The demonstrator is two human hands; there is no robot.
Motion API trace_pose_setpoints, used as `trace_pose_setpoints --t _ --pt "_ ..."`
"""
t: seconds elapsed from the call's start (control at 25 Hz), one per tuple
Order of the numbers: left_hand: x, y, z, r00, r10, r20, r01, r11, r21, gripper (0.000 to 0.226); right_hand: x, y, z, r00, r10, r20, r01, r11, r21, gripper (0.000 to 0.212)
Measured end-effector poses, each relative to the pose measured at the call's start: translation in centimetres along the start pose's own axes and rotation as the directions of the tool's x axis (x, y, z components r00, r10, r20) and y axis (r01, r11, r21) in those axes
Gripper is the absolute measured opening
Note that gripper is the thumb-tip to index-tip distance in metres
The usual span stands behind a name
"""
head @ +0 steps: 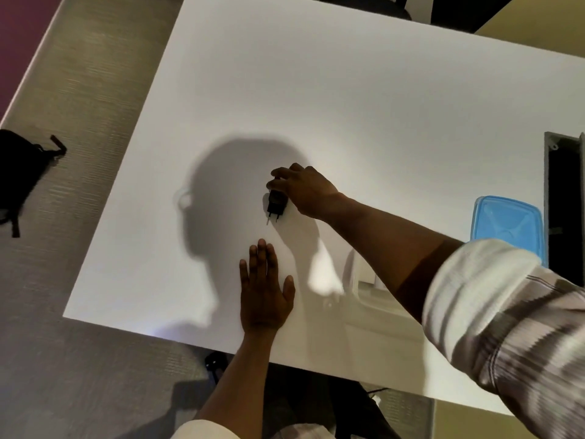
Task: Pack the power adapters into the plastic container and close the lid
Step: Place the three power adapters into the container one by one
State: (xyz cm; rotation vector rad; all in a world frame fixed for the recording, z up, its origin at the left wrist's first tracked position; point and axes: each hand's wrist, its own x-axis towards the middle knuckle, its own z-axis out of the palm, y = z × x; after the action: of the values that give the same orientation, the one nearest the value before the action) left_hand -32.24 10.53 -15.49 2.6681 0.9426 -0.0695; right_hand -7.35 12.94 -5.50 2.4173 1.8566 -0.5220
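A black power adapter [274, 205] with two prongs pointing toward me is gripped by my right hand [304, 191] just above the middle of the white table [348, 99]. My left hand [264, 286] lies flat on the table, fingers spread, a little nearer to me than the adapter. A clear plastic container [368, 289] sits on the table to the right, mostly hidden under my right forearm. Its blue lid [506, 223] lies apart from it, farther right near the table's edge.
A dark rectangular opening with a grey frame [563, 201] is set at the table's right edge, beside the lid. A black bag [19, 175] lies on the carpet to the left. A dark chair [364, 4] stands at the far side.
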Motion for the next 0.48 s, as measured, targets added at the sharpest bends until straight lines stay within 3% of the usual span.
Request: trace_pose_setpoints --t 0.32,0.48 --pt "-0.1 0.0 0.0 1.0 -0.006 0.012 0.006 1.0 0.018 0.076 -0.6 0.1 1.0 0.978 0.18 -0.106 -0.186 0.981 -0.055 0.033" --pt "0.1 0.1 0.0 1.0 -0.009 0.019 0.009 1.0 0.007 0.077 -2.2 0.4 1.1 0.943 0.316 -0.101 -0.31 0.948 0.069 0.033"
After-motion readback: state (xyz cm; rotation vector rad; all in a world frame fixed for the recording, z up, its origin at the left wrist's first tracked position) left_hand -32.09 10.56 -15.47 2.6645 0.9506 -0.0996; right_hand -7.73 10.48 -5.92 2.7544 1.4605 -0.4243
